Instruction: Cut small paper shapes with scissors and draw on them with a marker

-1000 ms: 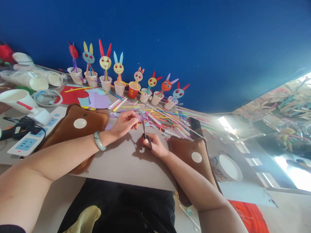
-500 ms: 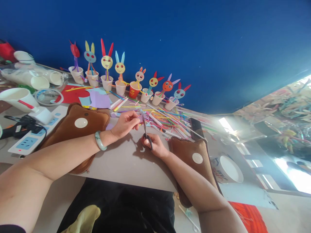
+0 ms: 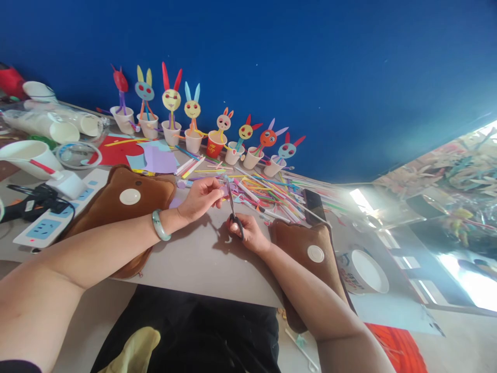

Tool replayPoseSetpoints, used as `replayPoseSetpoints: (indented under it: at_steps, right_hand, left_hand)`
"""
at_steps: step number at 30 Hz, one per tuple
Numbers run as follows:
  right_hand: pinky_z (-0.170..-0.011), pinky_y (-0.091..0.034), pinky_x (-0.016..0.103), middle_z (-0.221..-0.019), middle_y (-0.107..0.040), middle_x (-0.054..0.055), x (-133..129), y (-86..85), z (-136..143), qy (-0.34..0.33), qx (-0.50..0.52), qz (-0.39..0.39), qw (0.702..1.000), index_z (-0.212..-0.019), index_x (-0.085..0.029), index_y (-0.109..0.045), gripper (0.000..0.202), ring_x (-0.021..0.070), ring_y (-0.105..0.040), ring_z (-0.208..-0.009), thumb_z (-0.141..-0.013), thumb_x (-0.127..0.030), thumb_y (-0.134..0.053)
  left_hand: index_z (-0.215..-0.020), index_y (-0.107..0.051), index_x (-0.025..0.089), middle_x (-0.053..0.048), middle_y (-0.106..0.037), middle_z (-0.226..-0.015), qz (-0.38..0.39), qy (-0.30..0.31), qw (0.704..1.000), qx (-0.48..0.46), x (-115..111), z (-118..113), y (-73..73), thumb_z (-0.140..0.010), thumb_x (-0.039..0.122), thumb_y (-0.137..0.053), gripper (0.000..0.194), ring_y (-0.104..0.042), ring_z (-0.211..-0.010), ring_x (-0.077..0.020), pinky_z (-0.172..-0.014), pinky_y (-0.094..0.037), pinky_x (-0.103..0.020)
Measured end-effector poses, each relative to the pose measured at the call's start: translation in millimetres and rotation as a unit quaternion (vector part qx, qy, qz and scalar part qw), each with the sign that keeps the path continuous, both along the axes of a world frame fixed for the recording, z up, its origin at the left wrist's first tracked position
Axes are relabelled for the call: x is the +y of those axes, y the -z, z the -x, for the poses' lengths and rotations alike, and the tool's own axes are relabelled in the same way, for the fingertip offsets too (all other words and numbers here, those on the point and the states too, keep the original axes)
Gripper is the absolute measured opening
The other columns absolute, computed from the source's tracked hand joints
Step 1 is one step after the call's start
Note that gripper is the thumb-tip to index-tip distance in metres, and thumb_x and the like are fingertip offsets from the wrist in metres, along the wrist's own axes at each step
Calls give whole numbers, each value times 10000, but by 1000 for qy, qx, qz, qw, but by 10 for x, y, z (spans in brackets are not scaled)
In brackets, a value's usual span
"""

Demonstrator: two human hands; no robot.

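Note:
Between the thumb and fingers of my left hand [image 3: 202, 198] is a small piece of purple paper [image 3: 225, 191], mostly covered by the fingertips. My right hand [image 3: 249, 233] grips a pair of scissors [image 3: 232, 203] by the black handles, blades pointing up and away from me. The blades are beside the purple paper; whether they touch it I cannot tell. Both hands are above the grey table [image 3: 194, 269]. Just beyond them lies a pile of coloured sticks and markers [image 3: 267, 197].
Paper cups with rabbit-faced figures [image 3: 171, 132] line the blue wall. Brown cushions lie under my left forearm [image 3: 112, 207] and right forearm [image 3: 298, 241]. A power strip [image 3: 42, 228] and bagged cups [image 3: 58, 127] are at left, coloured paper sheets [image 3: 159, 157] behind, a white-lidded tub [image 3: 368, 272] at right.
Both hands stay in nearly the same place, with the scissors and the purple paper still held. No clear movement of other things shows.

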State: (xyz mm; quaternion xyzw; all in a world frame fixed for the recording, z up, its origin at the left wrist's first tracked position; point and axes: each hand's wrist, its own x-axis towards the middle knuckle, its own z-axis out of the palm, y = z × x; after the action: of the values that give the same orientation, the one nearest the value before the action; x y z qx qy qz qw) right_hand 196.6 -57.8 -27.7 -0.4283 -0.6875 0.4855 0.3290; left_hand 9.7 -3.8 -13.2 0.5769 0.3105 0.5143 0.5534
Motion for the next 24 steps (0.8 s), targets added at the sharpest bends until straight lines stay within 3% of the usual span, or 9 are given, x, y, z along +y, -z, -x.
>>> replayPoseSetpoints:
  at_steps: [11,20,24]
  right_hand:
    - [-524,-295,253,-577,-469,-19,3,29,-5,40,13,8,999,-629,-179,-547,624,103,-370,-552,-715,-794,-617]
    - [-558,-346,263,-617,-515,1,33,56,-9,96,60,-12,994,-616,-186,-547,597,115,-430,-571,-801,-753,-563]
    - [-568,-357,264,-634,-526,8,37,94,-23,65,69,-6,995,-623,-182,-546,611,119,-445,-587,-786,-770,-566]
  left_hand:
    - [-667,-532,176,24,-578,-513,21,-2,1000,14,-3,5,-30,-798,253,-608,170,-530,-503,-86,-497,-403,-203]
    - [-678,-590,165,15,-574,-516,56,-5,998,28,-25,1,-113,-788,308,-632,186,-532,-486,-92,-474,-379,-210]
    - [-690,-594,161,7,-602,-554,72,-3,997,26,-19,-3,-102,-789,315,-617,185,-535,-483,-84,-464,-372,-204]
